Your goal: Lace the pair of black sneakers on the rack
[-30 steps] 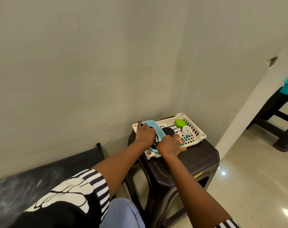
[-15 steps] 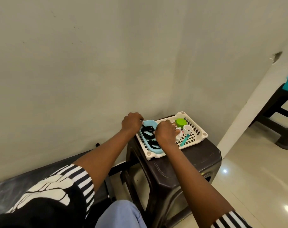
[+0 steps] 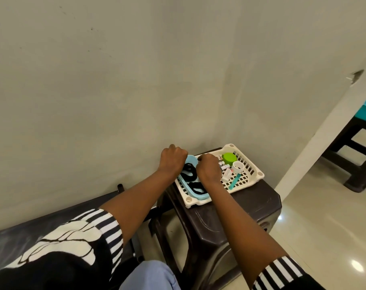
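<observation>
The left hand [image 3: 173, 159] is curled into a fist at the far left corner of the white basket [image 3: 253, 181], above the end of the light blue tray [image 3: 191, 159]; whether it grips anything cannot be told. The right hand [image 3: 208, 169], just beside it, is also curled, over the basket's middle, its hold hidden. Two coiled black laces [image 3: 190, 172] lie in the tray at the basket's left side, under both hands. The basket sits on a dark stool [image 3: 240, 208]. No sneakers show.
</observation>
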